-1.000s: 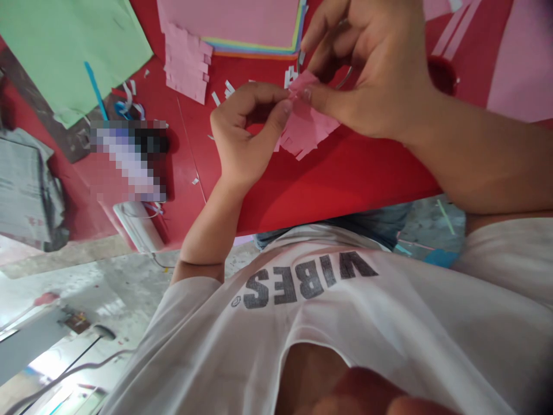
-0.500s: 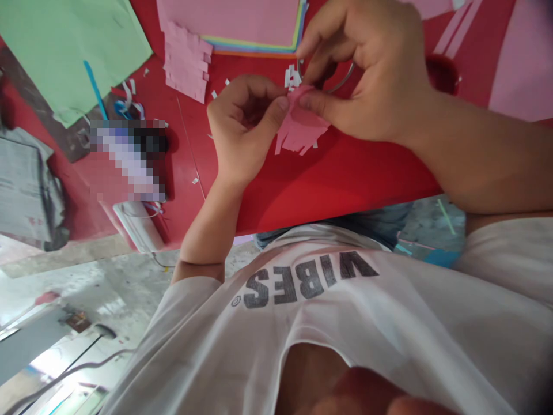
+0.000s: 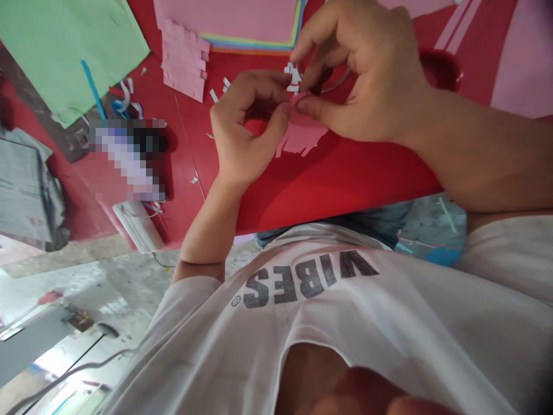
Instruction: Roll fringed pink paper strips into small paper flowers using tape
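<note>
A pink paper strip with a cut fringe [image 3: 302, 137] hangs below my two hands, and its top is curled and pinched between them. My left hand [image 3: 244, 124] grips it with the thumb and curled fingers. My right hand [image 3: 367, 75] presses it between thumb and forefinger. A thin metal ring [image 3: 339, 85] shows behind my right fingers, mostly hidden by them. White paper scraps [image 3: 292, 75] lie just above the pinch.
The red table [image 3: 328, 187] holds a stack of coloured paper sheets [image 3: 224, 20], a cut pink fringe sheet [image 3: 184, 60], a green sheet [image 3: 60, 40] and a blue strip [image 3: 91, 86]. A pixelated object [image 3: 127, 161] stands at its left. Its near edge lies against my white shirt.
The pink paper is curled tighter at the pinch, and less of it shows. My hands have drawn closer together, and my right hand has shifted slightly upward.
</note>
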A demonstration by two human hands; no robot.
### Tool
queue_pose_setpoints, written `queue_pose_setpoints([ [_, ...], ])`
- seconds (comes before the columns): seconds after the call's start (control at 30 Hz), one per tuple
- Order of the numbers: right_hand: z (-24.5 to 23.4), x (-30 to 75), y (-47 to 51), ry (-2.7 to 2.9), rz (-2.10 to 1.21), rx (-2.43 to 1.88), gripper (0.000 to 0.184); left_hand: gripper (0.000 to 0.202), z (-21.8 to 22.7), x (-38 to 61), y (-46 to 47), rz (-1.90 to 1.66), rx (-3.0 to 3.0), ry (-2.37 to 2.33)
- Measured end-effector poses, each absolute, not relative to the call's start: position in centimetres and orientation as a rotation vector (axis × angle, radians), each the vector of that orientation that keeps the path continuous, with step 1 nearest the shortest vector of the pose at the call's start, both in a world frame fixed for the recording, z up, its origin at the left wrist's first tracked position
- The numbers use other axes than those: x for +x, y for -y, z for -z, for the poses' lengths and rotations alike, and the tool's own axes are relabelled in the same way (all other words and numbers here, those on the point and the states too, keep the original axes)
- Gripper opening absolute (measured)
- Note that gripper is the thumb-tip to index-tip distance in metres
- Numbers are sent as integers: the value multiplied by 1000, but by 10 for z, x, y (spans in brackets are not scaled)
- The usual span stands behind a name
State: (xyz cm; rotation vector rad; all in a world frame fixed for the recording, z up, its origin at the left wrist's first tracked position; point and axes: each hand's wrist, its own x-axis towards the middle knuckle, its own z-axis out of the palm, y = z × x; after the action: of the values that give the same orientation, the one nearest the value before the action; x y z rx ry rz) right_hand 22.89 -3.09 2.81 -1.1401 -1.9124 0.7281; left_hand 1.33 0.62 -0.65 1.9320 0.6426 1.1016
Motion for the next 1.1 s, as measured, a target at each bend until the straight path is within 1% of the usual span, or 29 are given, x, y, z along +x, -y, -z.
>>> queue_pose_setpoints([
  [0.03,-27,229,31,1911,-716,-1130,46,11,3,14,-5,-1188,1895,-729],
  [0.1,-26,230,31,1915,-711,-1126,47,6,-4,14,-2,-1114,1901,-830],
  [0.13,-26,230,31,1921,-715,-1135,47,7,-7,14,-1,-1118,1900,-855],
  [0.3,-26,229,32,1945,-716,-1167,49,7,-2,15,-4,-1130,1922,-832],
  [0.43,-24,227,31,1927,-697,-1149,53,18,14,13,-14,-1134,1845,-784],
  [0.5,-23,227,31,1921,-712,-1150,53,24,19,12,-17,-1110,1847,-657],
  [0.53,-23,228,31,1915,-719,-1148,52,26,20,11,-17,-1077,1833,-669],
  [0.67,-24,229,29,1888,-727,-1140,48,28,21,11,-14,-1114,1755,-769],
  [0.8,-23,229,28,1863,-696,-1127,45,28,26,10,-18,-1050,1730,-750],
  [0.9,-23,229,27,1820,-744,-1092,36,27,28,9,-20,-1048,1761,-766],
  [1.03,-25,230,26,1841,-766,-1105,14,25,26,10,-19,-1054,1755,-848],
  [1.1,-25,229,25,1857,-744,-1122,12,28,24,10,-17,-1062,1747,-863],
])
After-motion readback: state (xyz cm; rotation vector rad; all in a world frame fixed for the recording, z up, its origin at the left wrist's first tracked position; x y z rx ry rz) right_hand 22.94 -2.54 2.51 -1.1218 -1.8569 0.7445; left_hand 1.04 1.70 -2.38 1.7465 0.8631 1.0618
